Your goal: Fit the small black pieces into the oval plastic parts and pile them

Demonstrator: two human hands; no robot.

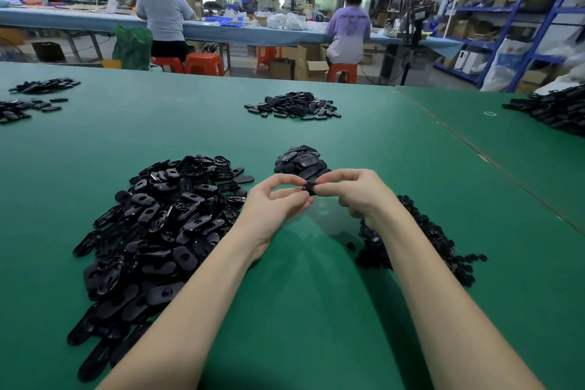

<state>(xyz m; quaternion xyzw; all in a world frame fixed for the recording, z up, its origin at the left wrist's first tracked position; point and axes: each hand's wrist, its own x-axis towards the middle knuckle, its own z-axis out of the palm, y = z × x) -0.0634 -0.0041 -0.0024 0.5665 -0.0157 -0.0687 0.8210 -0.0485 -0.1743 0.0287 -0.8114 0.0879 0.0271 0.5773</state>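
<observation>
We pinch one oval part (308,188) between both hands above the bench (190,130).
Left hand (275,203) and right hand (354,193) fingers grip it, just before the small finished pile (300,160).

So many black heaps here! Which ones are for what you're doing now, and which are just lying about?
In use:
- part held by left hand and right hand
- big oval heap
- small-piece heap
- finished pile

Lying about:
- far heap
- left heaps
- right heap
</observation>
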